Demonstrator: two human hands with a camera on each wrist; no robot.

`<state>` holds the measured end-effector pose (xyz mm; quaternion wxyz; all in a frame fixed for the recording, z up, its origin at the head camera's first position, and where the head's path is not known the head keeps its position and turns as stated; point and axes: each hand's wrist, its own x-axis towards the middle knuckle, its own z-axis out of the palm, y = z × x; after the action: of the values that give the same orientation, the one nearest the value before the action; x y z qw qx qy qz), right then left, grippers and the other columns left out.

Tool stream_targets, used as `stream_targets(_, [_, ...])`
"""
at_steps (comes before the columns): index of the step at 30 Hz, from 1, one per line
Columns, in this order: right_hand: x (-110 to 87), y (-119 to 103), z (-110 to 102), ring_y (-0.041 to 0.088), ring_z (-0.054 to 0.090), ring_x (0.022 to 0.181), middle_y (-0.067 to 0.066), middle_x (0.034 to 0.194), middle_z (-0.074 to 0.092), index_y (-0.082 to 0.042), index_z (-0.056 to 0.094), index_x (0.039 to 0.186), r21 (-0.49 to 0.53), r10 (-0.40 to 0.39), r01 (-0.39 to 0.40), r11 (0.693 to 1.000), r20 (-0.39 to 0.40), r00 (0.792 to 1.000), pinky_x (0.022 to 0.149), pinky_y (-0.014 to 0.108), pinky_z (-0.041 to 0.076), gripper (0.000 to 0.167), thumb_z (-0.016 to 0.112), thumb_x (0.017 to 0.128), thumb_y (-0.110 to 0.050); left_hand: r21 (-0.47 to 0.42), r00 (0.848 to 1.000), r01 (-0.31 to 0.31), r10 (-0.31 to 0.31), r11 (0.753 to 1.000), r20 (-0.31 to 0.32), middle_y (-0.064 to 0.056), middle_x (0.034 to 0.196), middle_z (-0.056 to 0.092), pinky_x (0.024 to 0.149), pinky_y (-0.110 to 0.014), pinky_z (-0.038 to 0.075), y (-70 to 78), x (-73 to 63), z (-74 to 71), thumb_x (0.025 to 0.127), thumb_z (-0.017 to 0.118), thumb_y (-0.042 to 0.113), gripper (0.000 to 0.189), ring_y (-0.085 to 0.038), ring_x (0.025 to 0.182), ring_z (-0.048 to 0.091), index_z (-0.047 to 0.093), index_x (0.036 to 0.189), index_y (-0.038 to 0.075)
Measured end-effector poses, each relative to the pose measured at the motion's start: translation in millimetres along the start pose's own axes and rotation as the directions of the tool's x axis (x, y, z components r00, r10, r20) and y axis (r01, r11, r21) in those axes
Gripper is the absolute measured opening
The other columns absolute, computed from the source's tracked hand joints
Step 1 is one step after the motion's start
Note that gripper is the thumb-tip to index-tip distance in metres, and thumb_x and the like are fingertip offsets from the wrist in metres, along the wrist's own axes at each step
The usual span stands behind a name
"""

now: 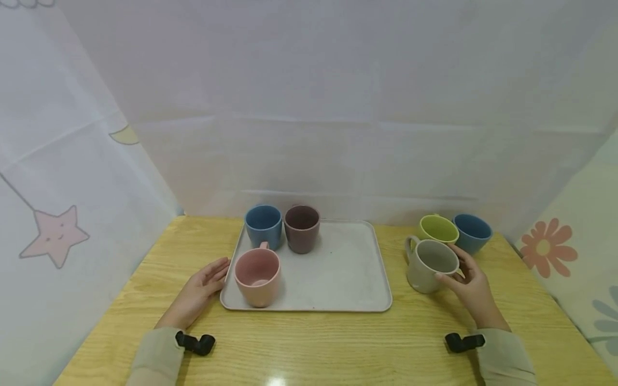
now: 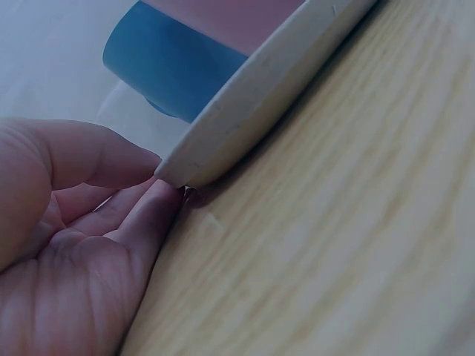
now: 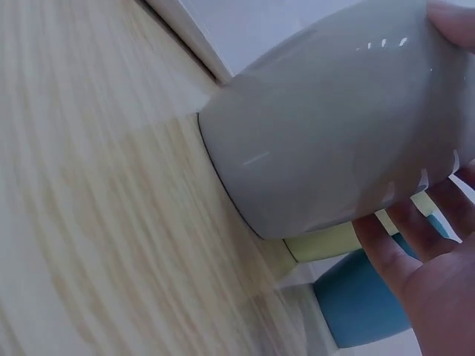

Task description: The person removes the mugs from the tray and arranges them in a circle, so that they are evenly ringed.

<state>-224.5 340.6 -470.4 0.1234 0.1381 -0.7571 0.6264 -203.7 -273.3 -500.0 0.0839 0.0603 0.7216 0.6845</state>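
Observation:
At the left edge of a white tray (image 1: 338,273), my left hand (image 1: 203,289) pinches the rim; in the left wrist view its fingertips meet the tray edge (image 2: 245,104). On the tray stand a pink mug (image 1: 258,279) nearest that hand, a blue mug (image 1: 264,228) behind it and a dark mauve mug (image 1: 302,230). Right of the tray, my right hand (image 1: 470,284) grips a grey mug (image 1: 425,271) from its right side, thumb at the near side and fingers around the far side. The grey mug (image 3: 319,126) is upright, its handle pointing back left.
Behind the grey mug are a lime-green mug (image 1: 438,228) and a second blue mug (image 1: 473,233), close together near the back right of the wooden table (image 1: 299,343). A white cloth (image 1: 314,134) hangs along the back, with patterned cloth at both sides.

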Motion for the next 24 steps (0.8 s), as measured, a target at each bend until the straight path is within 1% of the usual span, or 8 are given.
stream_targets(4, [-0.6, -3, -1, 0.004, 0.049, 0.122, -0.008, 0.141, 0.049, -0.001, 0.035, 0.156, -0.092, -0.028, 0.027, 0.995, -0.008, 1.0, 0.092, 0.008, 0.046, 0.066, 0.062, 0.096, 0.007, -0.005, 1.0, 0.004, -0.004, 1.0, 0.005, -0.022, 0.166, 0.017, 0.101, -0.01, 0.04, -1.5, 0.0, -0.8, 0.107, 0.045, 0.002, 0.063, -0.036, 0.152, 0.016, 0.013, 0.161, -0.003])
stream_targets(7, [1.8, -11, 0, 0.002, 0.05, 0.12, -0.009, 0.135, 0.053, 0.001, 0.041, 0.152, -0.206, -0.073, 0.051, 0.977, -0.101, 0.992, 0.093, 0.007, 0.043, 0.054, 0.059, 0.1, 0.001, -0.005, 1.0, 0.001, -0.001, 1.0, 0.007, -0.021, 0.166, 0.017, 0.101, -0.01, 0.04, -2.2, 0.8, -1.7, 0.107, 0.045, 0.003, 0.063, -0.034, 0.152, 0.017, 0.014, 0.161, -0.003])
stream_targets(9, [4.7, -17, 2, 0.001, 0.052, 0.118, -0.009, 0.129, 0.057, 0.002, 0.048, 0.147, -0.254, -0.112, 0.059, 0.965, -0.199, 0.973, 0.093, 0.007, 0.043, 0.047, 0.059, 0.101, -0.002, -0.009, 1.0, -0.002, 0.002, 1.0, 0.007, -0.021, 0.166, 0.017, 0.102, -0.011, 0.04, -2.3, 1.3, -2.3, 0.107, 0.046, 0.003, 0.063, -0.029, 0.152, 0.02, 0.014, 0.161, -0.002])
stream_targets(11, [7.3, -25, 5, 0.001, 0.054, 0.117, -0.007, 0.124, 0.06, 0.002, 0.054, 0.141, -0.273, -0.156, 0.076, 0.959, -0.284, 0.946, 0.094, 0.007, 0.043, 0.041, 0.059, 0.101, -0.002, -0.015, 1.0, -0.002, 0.002, 1.0, 0.008, -0.02, 0.167, 0.017, 0.102, -0.011, 0.04, -2.6, 1.1, -3.3, 0.107, 0.046, 0.003, 0.063, -0.023, 0.151, 0.024, 0.014, 0.161, -0.002])
stream_targets(13, [8.7, -33, 10, 0.003, 0.056, 0.115, -0.004, 0.123, 0.061, 0.003, 0.06, 0.135, -0.277, -0.211, 0.119, 0.953, -0.334, 0.919, 0.095, 0.009, 0.044, 0.035, 0.059, 0.1, 0.0, -0.021, 1.0, -0.003, 0.004, 1.0, 0.01, -0.021, 0.167, 0.016, 0.102, -0.012, 0.04, -2.5, 0.9, -4.0, 0.107, 0.045, 0.003, 0.063, -0.017, 0.15, 0.027, 0.014, 0.161, -0.002])
stream_targets(16, [8.6, -43, 21, 0.006, 0.058, 0.114, 0.007, 0.121, 0.062, 0.009, 0.062, 0.128, -0.295, -0.324, 0.232, 0.927, -0.318, 0.891, 0.097, 0.011, 0.045, 0.031, 0.059, 0.097, 0.007, -0.028, 1.0, -0.004, 0.004, 1.0, 0.015, -0.02, 0.167, 0.015, 0.103, -0.012, 0.04, -2.3, 0.8, -4.8, 0.107, 0.045, 0.003, 0.063, -0.015, 0.149, 0.028, 0.013, 0.161, -0.002])
stream_targets(19, [7.1, -51, 35, 0.005, 0.059, 0.113, 0.011, 0.119, 0.062, 0.013, 0.062, 0.125, -0.323, -0.422, 0.336, 0.885, -0.249, 0.872, 0.098, 0.012, 0.045, 0.03, 0.056, 0.095, 0.012, -0.028, 1.0, -0.003, 0.004, 1.0, 0.013, -0.021, 0.167, 0.015, 0.102, -0.012, 0.04, -1.8, 0.5, -4.7, 0.107, 0.045, 0.003, 0.063, -0.018, 0.15, 0.026, 0.013, 0.161, -0.002])
stream_targets(24, [2.4, -77, 68, 0.006, 0.061, 0.11, 0.019, 0.112, 0.062, 0.02, 0.06, 0.118, -0.285, -0.521, 0.471, 0.835, -0.134, 0.843, 0.094, 0.012, 0.048, 0.029, 0.052, 0.09, 0.022, -0.016, 1.0, -0.006, 0.006, 1.0, 0.01, -0.022, 0.166, 0.016, 0.102, -0.012, 0.04, -3.0, 0.7, -2.5, 0.106, 0.045, 0.001, 0.063, -0.023, 0.151, 0.024, 0.014, 0.161, -0.003])
